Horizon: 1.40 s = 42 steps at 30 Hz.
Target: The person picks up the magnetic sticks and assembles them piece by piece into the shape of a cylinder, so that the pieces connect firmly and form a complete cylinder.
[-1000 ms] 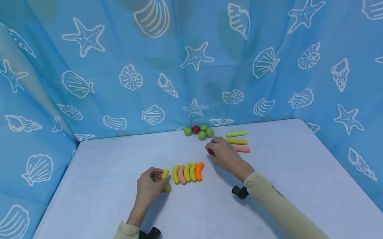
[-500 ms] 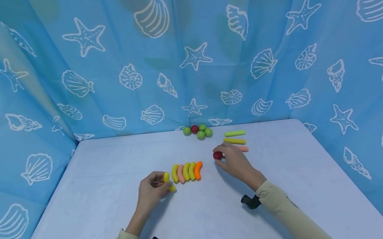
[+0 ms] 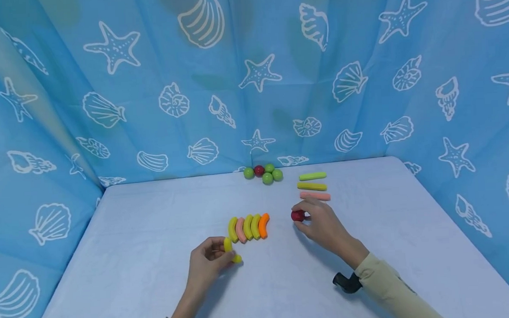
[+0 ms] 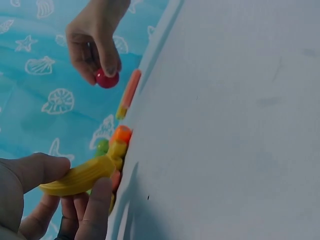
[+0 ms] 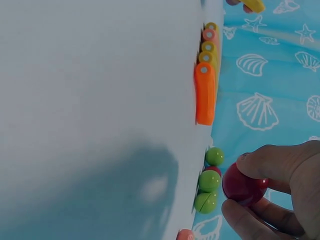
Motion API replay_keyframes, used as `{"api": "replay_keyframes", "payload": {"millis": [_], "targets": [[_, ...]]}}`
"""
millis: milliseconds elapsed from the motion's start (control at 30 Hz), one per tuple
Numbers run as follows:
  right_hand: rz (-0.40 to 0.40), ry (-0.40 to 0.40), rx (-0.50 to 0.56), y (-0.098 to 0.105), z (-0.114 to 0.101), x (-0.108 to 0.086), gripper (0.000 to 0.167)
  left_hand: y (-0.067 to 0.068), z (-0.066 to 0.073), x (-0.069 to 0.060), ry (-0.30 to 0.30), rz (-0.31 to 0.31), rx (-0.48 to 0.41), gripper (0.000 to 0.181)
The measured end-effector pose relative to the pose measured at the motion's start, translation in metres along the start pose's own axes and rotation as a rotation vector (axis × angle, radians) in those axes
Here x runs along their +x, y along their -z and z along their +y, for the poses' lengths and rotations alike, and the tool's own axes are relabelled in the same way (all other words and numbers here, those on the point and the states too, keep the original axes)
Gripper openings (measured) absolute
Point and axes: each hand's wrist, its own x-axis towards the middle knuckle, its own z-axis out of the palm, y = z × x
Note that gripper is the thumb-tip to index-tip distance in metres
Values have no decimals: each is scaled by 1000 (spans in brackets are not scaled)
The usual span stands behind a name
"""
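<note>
A yellow curved block (image 4: 77, 179), shaped like a banana, is pinched between the thumb and fingers of my left hand (image 3: 207, 261), just in front of the row's left end. That row holds several curved blocks: yellow ones (image 3: 233, 229), a pink one (image 3: 240, 230) and an orange one (image 3: 263, 226) at the right end. My right hand (image 3: 325, 224) grips a dark red ball (image 5: 243, 184) above the table, right of the row and nearer than the straight sticks. Both held things appear lifted off the cloth.
Several green balls (image 3: 267, 178) and a red ball (image 3: 259, 170) cluster at the table's back edge. Straight sticks lie right of them: light green (image 3: 312, 176), yellow (image 3: 311, 186) and pink (image 3: 315, 195). A blue shell-print curtain (image 3: 217, 84) hangs behind the white table (image 3: 126, 240).
My right hand has moved right and toward me with the red ball, away from the sticks. My left hand has come nearer and slightly right, tilting the yellow curved block.
</note>
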Motion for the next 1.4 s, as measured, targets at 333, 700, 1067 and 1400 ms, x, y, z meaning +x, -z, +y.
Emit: {"api": "replay_keyframes", "payload": {"millis": [333, 700, 1067, 1400], "targets": [[42, 31, 54, 4, -7, -22, 40, -12, 6, -12, -6, -76, -136, 38], [57, 6, 172, 2, -12, -38, 41, -23, 9, -16, 64, -105, -272, 41], [62, -66, 323, -5, -20, -52, 38, -28, 9, -20, 118, -153, -353, 48], [36, -101, 362, -10, -30, -58, 39, -38, 9, -21, 156, -147, -353, 49]]}}
